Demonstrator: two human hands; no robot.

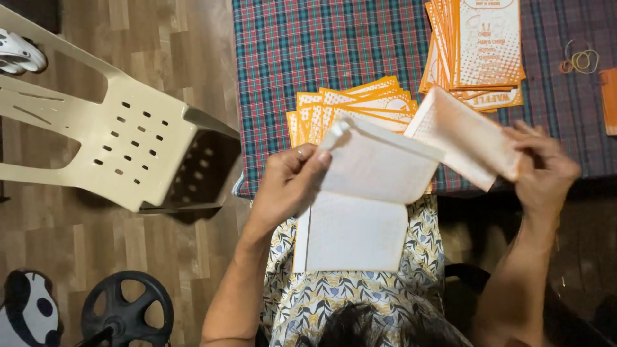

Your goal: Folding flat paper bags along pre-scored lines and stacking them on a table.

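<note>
My left hand (288, 182) pinches the top left corner of a white and orange paper sheet (379, 164) that is being folded above my lap. My right hand (543, 168) grips the right flap of the same sheet (466, 138), lifted over the table's near edge. The sheet's lower panel (350, 234) hangs down over my patterned dress (347, 302). Just beyond the hands, a fanned pile of orange-edged sheets (350, 109) lies on the plaid tablecloth (289, 58). A second, taller stack of printed orange sheets (479, 48) sits further back on the right.
A cream plastic chair (122, 144) lies tipped on the wooden floor at left. Rubber bands (580, 61) rest on the cloth at far right, beside an orange item (609, 99) at the edge. A black wheel-shaped base (126, 311) and a black and white object (29, 311) sit at bottom left.
</note>
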